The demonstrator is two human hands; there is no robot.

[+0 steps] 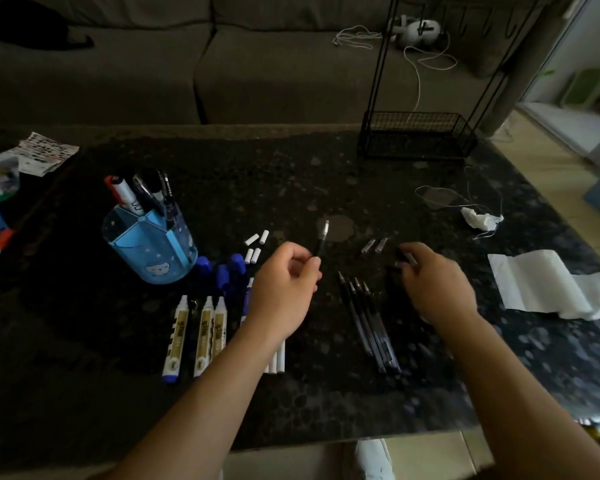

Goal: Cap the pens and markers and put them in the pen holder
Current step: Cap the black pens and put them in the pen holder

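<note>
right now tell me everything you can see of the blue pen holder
The pen holder is a round tub of translucent blue plastic, split by inner walls into compartments, with a small cartoon face low on its front. It stands upright on the dark table, with pens and markers leaning in its back part.

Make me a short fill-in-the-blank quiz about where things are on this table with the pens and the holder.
1. The pen holder is ___ in colour.
2. The left hand pinches a thin black ___.
3. The white tissue lies on the table to the ___ of the right hand.
4. The wire basket stands at the table's ___ edge, nearest the sofa.
Missing words: blue; pen; right; far.
</note>
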